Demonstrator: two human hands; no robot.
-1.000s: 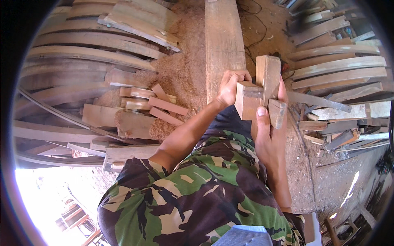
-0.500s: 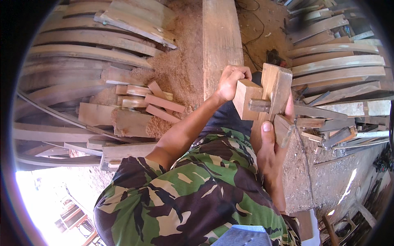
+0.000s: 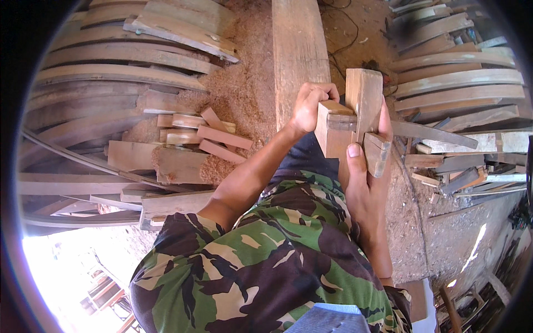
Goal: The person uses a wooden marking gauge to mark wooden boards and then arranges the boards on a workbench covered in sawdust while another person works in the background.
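My left hand (image 3: 310, 108) curls round the far left side of a pale, squared wooden block (image 3: 331, 139). In my right hand (image 3: 363, 177) is a wooden marking gauge (image 3: 365, 97), with the thumb laid along its near side and the fingers partly hidden behind it. The gauge's upright head stands close to the block's right side. Its dark beam (image 3: 436, 135) passes through the head and sticks out to the right, while the short left end lies across the block's upper face. An angled wooden piece (image 3: 376, 155) projects beside my right thumb.
A long plank (image 3: 300, 50) stretches away ahead of me over ground strewn with wood shavings (image 3: 244, 89). Small wood blocks (image 3: 225, 137) lie in a pile at left. Long boards (image 3: 122, 53) are stacked left, with more timber (image 3: 461, 80) at right. A cable (image 3: 352, 33) runs behind.
The gauge has shifted upward in view and turned, and its beam end now lies across the block's top instead of its front face. The block has tilted; both hands keep their grip.
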